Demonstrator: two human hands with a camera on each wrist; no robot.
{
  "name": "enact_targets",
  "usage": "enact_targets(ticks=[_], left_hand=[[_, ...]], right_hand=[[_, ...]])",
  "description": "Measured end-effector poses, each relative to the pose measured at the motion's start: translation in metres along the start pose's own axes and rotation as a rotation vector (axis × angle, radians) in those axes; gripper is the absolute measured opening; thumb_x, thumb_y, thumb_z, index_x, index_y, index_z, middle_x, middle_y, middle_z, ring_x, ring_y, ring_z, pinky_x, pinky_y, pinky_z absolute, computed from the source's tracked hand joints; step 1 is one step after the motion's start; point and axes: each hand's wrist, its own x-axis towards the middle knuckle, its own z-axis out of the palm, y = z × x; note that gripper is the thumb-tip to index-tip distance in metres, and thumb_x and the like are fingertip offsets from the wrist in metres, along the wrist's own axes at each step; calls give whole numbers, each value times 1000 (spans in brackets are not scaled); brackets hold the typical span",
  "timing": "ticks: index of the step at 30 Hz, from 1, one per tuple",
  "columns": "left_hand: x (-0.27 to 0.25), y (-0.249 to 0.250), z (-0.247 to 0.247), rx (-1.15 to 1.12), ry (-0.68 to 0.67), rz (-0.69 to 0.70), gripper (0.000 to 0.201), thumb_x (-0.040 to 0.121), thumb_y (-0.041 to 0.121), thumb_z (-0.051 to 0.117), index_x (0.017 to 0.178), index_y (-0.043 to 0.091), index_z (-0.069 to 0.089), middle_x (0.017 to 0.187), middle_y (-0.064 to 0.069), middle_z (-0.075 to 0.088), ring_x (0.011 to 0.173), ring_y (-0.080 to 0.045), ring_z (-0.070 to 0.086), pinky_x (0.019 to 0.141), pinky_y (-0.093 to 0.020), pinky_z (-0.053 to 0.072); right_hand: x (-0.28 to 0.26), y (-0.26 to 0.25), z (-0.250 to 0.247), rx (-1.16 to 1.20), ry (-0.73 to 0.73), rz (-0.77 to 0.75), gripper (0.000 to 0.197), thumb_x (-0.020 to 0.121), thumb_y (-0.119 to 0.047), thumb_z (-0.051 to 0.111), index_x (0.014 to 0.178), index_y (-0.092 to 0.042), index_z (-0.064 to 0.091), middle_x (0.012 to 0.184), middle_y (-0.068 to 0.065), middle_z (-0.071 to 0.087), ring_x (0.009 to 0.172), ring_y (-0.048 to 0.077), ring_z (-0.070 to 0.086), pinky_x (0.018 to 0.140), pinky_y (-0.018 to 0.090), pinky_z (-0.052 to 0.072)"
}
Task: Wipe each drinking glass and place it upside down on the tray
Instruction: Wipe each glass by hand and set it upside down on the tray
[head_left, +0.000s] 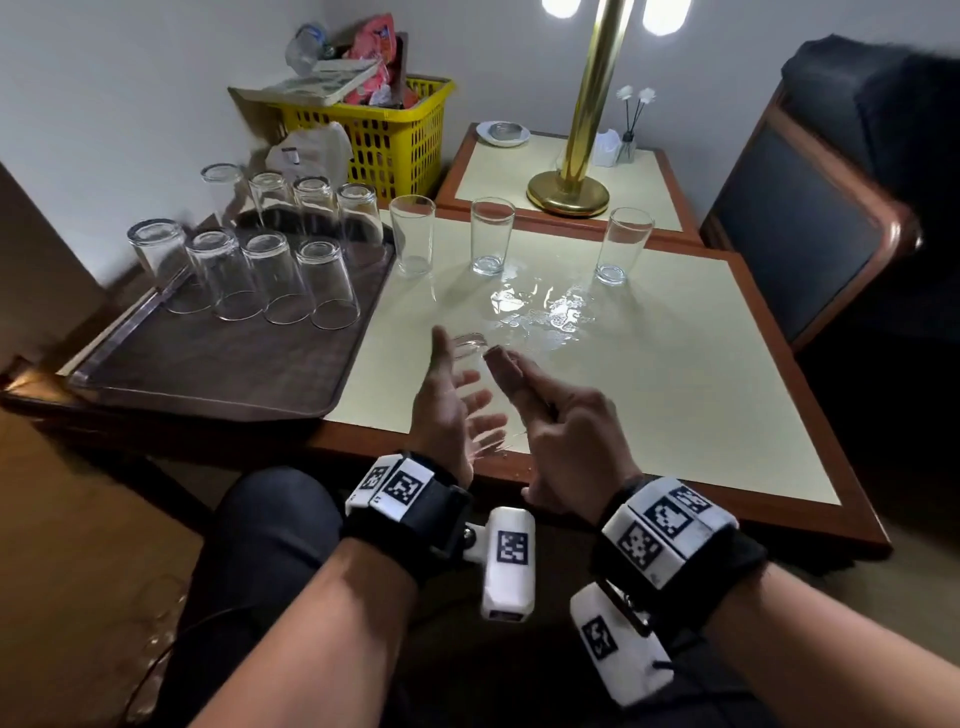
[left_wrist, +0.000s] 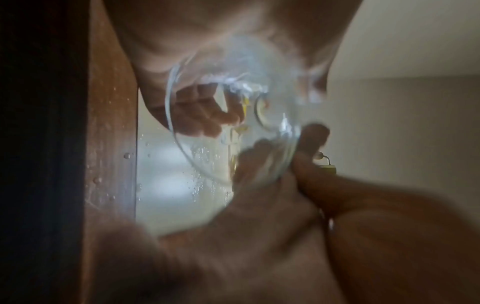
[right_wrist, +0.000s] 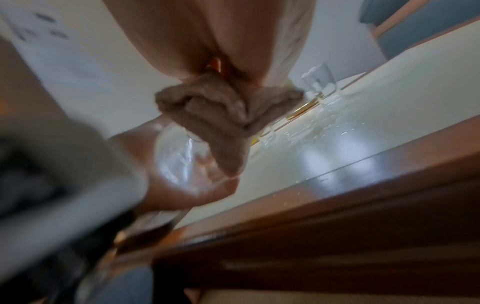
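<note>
Both forearms, strapped with black wrist bands carrying white coded marker blocks, reach from the bottom of the head view to the near edge of the cream-topped desk with a reddish wooden rim (head_left: 675, 395). Left hand (head_left: 449, 410) cradles a clear drinking glass (head_left: 470, 364) lying on its side, base pointing away, fingers spread and curved under its wall. Right hand (head_left: 566, 421) is closed around a small bunched brown cloth (right_wrist: 221, 115), which the right wrist view shows hanging just at the glass's mouth (right_wrist: 182, 156); whether it is touching the inside I cannot tell, since the pictures are blurred.

I judge this to be the wiping step on the ninth glass. Eight clear glasses stand upside down in two rows on the dark brown plastic tray (head_left: 218, 364) at the left. Three upright clear glasses (head_left: 491, 236) wait along the far side of the desk, near a puddle of spilled water (head_left: 540, 312).

Next, the cloth needs working inside and around the wall while the left hand turns the glass. Then the glass should be inverted and set on the tray's bare near portion, in front of the existing rows. Wet glass may slip, so a firm hold matters.
</note>
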Motion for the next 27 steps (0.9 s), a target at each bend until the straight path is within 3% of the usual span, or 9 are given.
enact_targets(ticks=[4,7,9,13,17,19,22,25,27], left_hand=[[-9,-1,2,120,-232,12,57,84,53,73,122,15,57,111,-16,64,87,-29,65,90,-52,53],[-6,-2,6,71,-29,95,66,81,79,54,107,18,61,105,-11,63,85,-26,60,76,-38,48],[-5,-2,7,4,-21,21,67,90,77,41,112,16,58,107,-15,63,95,-33,63,83,-45,52],[-7,-6,5,174,-237,40,45,82,49,75,111,17,62,102,-12,66,81,-27,67,87,-49,55],[-2,-1,10,14,10,139,76,83,81,53,113,12,59,103,-9,59,78,-21,57,71,-35,46],[0,3,6,99,-101,29,66,96,70,40,124,11,52,113,-17,62,91,-29,63,80,-41,51],[-3,3,7,242,-244,87,46,90,48,70,117,12,59,107,-13,65,77,-21,65,69,-33,51],[-2,5,15,127,-7,161,75,79,82,56,108,13,62,99,-6,62,75,-20,55,69,-33,46],[-2,8,15,67,21,28,75,92,81,33,112,12,56,104,-13,61,87,-29,60,85,-42,50]], right_hand=[[14,-2,-11,25,127,39,30,94,-58,60,122,-48,69,71,-20,65,45,8,58,45,24,47],[9,0,-6,7,62,11,28,98,-50,60,126,-51,65,99,-18,74,43,15,57,40,23,44],[5,0,-3,-28,51,-7,30,100,-41,62,130,-47,64,107,-23,73,40,4,56,38,18,43],[15,0,-21,-3,168,81,25,98,-51,59,120,-48,70,54,-14,63,34,12,52,39,23,44],[-1,-4,-8,52,19,58,30,101,-40,59,128,-55,62,111,-20,74,46,31,65,39,35,52],[1,-3,-7,44,68,77,29,102,-44,57,129,-53,62,91,-22,74,38,31,60,37,27,47],[12,4,-17,20,222,61,33,96,-63,55,124,-51,67,58,-18,56,42,16,51,42,23,44],[3,7,-6,-10,132,-25,31,102,-44,57,131,-48,63,99,-26,73,48,-3,48,48,20,45],[-1,9,-2,-30,86,-26,32,102,-40,59,133,-47,62,108,-30,67,45,-5,50,48,20,48]])
